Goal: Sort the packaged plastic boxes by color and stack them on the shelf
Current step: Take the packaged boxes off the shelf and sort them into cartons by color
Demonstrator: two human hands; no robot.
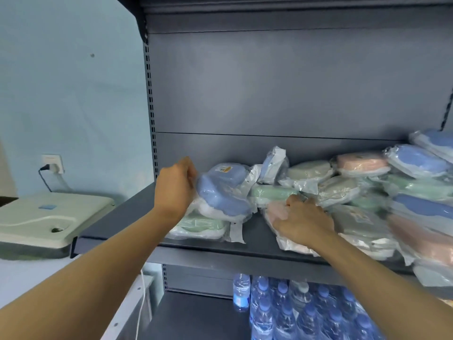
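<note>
Shelving of grey metal [127, 217] is carrying my bagged boxes; my left hand [175, 186] is gripping a blue box [221, 192] atop a green box [199, 225], my right hand [302, 223] clutching a pink box [277, 212]. Water bottles [289, 312] are sitting below, against a pale blue wall [73, 94].

At three o'clock the heap of wrapped boxes [421, 190] runs off the edge, blurred; the left hand [175, 185] hides its own fingertips.
</note>
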